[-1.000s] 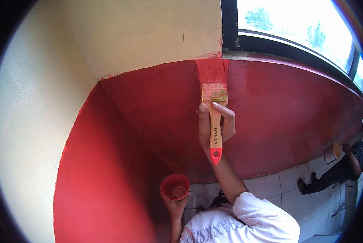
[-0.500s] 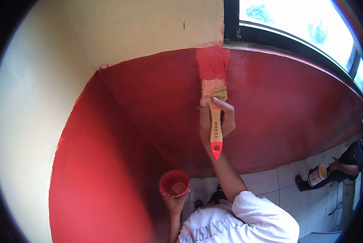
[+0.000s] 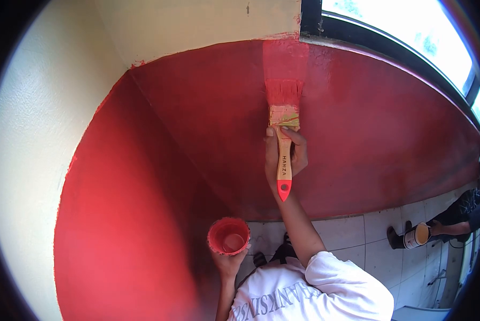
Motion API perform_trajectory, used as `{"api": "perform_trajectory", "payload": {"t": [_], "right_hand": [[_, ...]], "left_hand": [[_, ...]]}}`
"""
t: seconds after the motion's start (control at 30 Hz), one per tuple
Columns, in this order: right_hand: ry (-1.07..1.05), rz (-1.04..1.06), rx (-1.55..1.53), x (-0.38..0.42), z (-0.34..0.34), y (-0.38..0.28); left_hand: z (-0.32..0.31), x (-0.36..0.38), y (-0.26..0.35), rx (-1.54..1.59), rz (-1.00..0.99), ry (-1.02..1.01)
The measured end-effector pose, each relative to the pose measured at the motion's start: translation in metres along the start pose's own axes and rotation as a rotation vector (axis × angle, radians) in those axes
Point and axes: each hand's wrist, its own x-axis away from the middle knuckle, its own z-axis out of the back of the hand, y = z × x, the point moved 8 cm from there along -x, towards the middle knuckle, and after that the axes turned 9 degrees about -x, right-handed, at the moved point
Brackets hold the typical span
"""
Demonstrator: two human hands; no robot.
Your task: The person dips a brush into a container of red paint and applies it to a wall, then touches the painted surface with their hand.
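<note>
Brush (image 3: 284, 115) is resting its bristles on the red wall (image 3: 368, 128), at the foot of a brighter strip (image 3: 285, 61). Right hand (image 3: 297, 152) is pinching its neck between thumb and fingers. Left hand (image 3: 229, 263) is holding the cup (image 3: 212, 235); finger spacing hidden, cannot tell. Co-worker's hand (image 3: 436, 229) is reaching to a bucket (image 3: 409, 238).

Cup (image 3: 216, 238) below and left of brush (image 3: 284, 155) on wall (image 3: 368, 128)

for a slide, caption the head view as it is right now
Right hand draws a brush over a red wall; left hand holds a paint cup
</note>
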Motion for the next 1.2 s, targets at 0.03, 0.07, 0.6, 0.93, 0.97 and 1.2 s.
{"api": "perform_trajectory", "payload": {"t": [0.03, 0.07, 0.6, 0.93, 0.97, 1.2], "right_hand": [[0.0, -0.001, 0.007, 0.003, 0.001, 0.002], [-0.001, 0.001, 0.017, 0.007, 0.002, 0.004], [0.031, -0.136, 0.073, 0.067, 0.023, 0.033], [0.022, -0.203, 0.213, 0.079, 0.036, 0.041], [0.02, -0.213, 0.219, 0.078, 0.034, 0.04], [-0.008, -0.243, 0.237, 0.107, 0.054, 0.062]], "left_hand": [[0.0, 0.001, 0.0, 0.001, -0.002, -0.003], [0.001, 0.001, -0.003, -0.004, 0.002, -0.007], [0.007, 0.01, -0.022, -0.11, 0.082, -0.049], [0.008, -0.008, 0.026, -0.146, 0.047, -0.025], [0.009, -0.009, 0.031, -0.148, 0.056, -0.033], [-0.003, -0.01, 0.016, -0.119, 0.051, -0.049]]}}
